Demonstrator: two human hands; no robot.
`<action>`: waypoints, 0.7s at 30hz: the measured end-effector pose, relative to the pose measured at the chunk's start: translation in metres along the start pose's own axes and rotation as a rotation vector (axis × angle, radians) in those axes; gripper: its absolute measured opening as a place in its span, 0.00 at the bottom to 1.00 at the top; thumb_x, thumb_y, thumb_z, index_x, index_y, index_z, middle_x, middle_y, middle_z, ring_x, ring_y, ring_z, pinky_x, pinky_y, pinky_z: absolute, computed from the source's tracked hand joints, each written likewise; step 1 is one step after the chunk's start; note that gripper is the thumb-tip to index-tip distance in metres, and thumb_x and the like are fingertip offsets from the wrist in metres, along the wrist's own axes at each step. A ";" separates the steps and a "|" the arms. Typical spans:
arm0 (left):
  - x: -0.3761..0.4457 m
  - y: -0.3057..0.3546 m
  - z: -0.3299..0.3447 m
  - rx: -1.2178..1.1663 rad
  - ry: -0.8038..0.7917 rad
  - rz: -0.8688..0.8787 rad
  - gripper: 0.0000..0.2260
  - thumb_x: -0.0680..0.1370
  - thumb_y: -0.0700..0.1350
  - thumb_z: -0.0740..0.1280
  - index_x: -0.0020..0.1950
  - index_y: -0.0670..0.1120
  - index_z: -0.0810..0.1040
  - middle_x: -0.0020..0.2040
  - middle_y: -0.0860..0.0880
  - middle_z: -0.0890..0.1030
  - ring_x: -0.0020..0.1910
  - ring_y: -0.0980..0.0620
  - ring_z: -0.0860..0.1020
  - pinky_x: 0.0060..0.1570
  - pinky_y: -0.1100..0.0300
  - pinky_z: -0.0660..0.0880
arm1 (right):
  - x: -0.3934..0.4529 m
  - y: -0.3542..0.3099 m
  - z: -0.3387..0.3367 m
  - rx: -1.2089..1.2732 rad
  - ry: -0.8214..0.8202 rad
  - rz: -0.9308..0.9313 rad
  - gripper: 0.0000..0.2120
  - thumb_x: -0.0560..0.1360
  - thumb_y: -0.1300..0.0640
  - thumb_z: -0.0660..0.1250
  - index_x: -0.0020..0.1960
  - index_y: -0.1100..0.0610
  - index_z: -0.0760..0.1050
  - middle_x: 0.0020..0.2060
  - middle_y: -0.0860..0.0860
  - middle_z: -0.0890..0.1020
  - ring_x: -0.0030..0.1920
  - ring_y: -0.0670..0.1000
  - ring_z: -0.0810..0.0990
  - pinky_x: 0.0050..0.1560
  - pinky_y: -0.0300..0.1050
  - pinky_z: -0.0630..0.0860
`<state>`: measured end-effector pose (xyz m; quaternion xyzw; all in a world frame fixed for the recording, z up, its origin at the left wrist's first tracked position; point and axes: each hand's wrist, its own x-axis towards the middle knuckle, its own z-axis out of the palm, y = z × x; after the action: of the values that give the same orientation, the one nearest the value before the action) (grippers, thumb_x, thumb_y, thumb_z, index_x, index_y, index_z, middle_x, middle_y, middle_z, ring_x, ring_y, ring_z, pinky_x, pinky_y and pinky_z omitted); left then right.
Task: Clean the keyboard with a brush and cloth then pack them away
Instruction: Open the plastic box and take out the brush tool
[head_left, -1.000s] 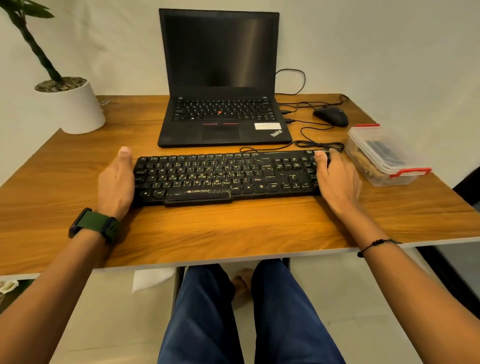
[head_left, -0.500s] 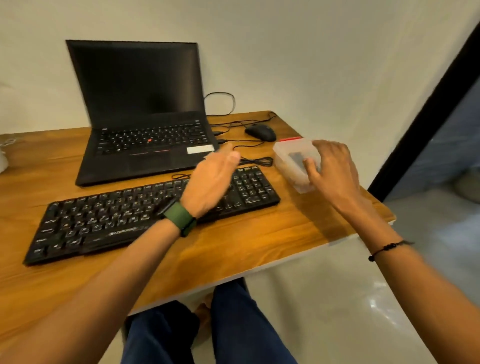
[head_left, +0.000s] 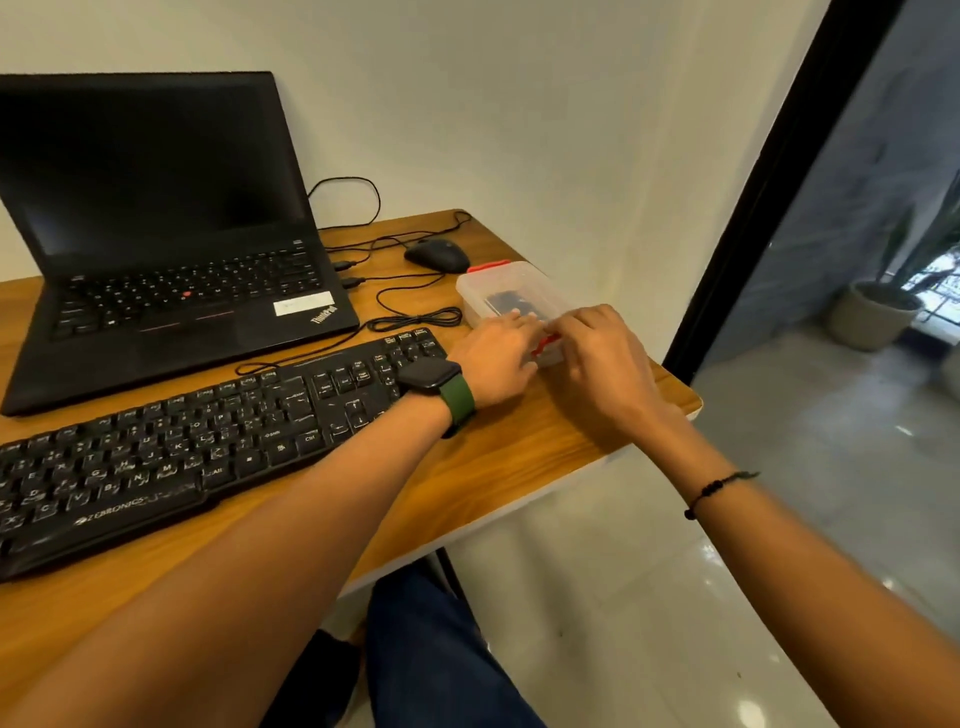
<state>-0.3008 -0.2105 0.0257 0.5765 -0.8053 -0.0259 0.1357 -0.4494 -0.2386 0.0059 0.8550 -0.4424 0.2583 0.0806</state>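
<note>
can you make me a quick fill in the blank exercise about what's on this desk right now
1. Both hands, left hand and right hand, are at the near end of the clear plastic ____.
2. The clips on the box are coloured ____.
3. The mouse lies behind the box, to the right of the open ____.
4. The watch strap on the left wrist is ____.

Missing words: box; red; laptop; green

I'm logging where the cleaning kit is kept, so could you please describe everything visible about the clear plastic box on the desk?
The plastic box is small, rectangular and translucent, with its lid on and red latches at both ends. Something dark shows through the lid. It sits near the right edge of the wooden desk, beside the mouse. The left hand and right hand both rest on its near end, at the red latch.
</note>
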 end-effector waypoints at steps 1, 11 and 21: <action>0.001 0.001 0.000 0.024 0.019 -0.004 0.20 0.79 0.42 0.60 0.71 0.42 0.65 0.69 0.42 0.69 0.69 0.45 0.67 0.65 0.54 0.64 | 0.001 0.000 0.000 -0.001 0.026 -0.017 0.12 0.73 0.65 0.67 0.56 0.61 0.77 0.53 0.59 0.80 0.55 0.58 0.76 0.48 0.48 0.75; 0.015 0.003 0.003 0.156 0.084 -0.111 0.13 0.79 0.43 0.61 0.62 0.44 0.74 0.55 0.43 0.79 0.52 0.44 0.78 0.46 0.54 0.75 | 0.003 0.008 0.010 -0.019 0.157 -0.159 0.10 0.68 0.64 0.73 0.48 0.62 0.76 0.44 0.59 0.80 0.43 0.58 0.78 0.36 0.44 0.74; 0.017 0.004 -0.002 0.115 0.064 -0.107 0.13 0.78 0.41 0.62 0.61 0.43 0.76 0.55 0.42 0.79 0.53 0.42 0.77 0.50 0.50 0.76 | -0.016 0.018 0.027 -0.047 0.213 -0.273 0.10 0.68 0.67 0.72 0.49 0.65 0.78 0.44 0.60 0.81 0.43 0.58 0.79 0.40 0.45 0.78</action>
<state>-0.3088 -0.2254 0.0314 0.6262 -0.7687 0.0316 0.1265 -0.4615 -0.2480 -0.0269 0.8729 -0.3171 0.3237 0.1810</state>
